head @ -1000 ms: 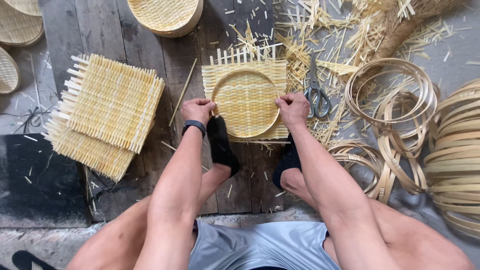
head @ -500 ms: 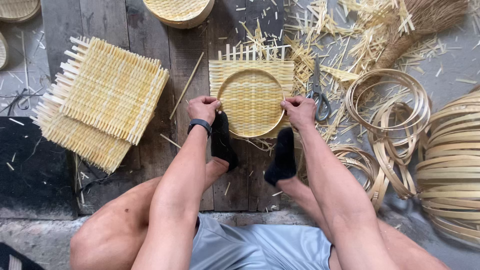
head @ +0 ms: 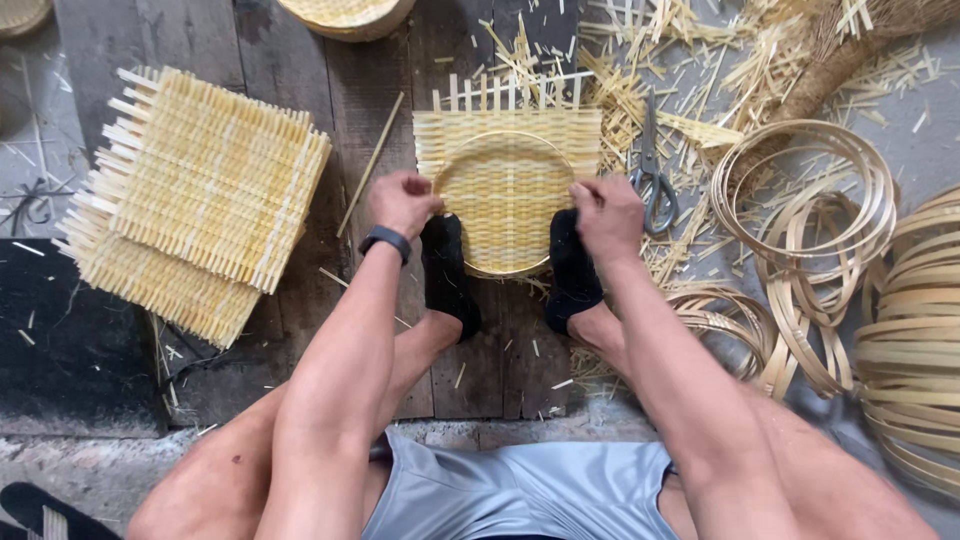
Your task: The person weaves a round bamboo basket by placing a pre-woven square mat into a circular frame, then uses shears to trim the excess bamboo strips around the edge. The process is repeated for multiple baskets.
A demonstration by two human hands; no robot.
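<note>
Bamboo hoop (head: 505, 205), frame centre, pressed into woven mat (head: 508, 130); left hand (head: 402, 203) and right hand (head: 608, 212) seemingly pinch its rim closed, feet (head: 447, 265) bracing.

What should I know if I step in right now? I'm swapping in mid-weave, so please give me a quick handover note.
Left hand: gripping the left edge of the round hoop pressed onto the square woven mat.
Right hand: gripping the hoop's right edge.
Both feet in black socks pin the mat's near edge to the wooden boards.
Scissors lie just right of the mat; spare hoops further right; stacked flat mats to the left.
Done: hoop seated on the mat.
Left: the mat's corners and loose strip ends are untrimmed.
</note>
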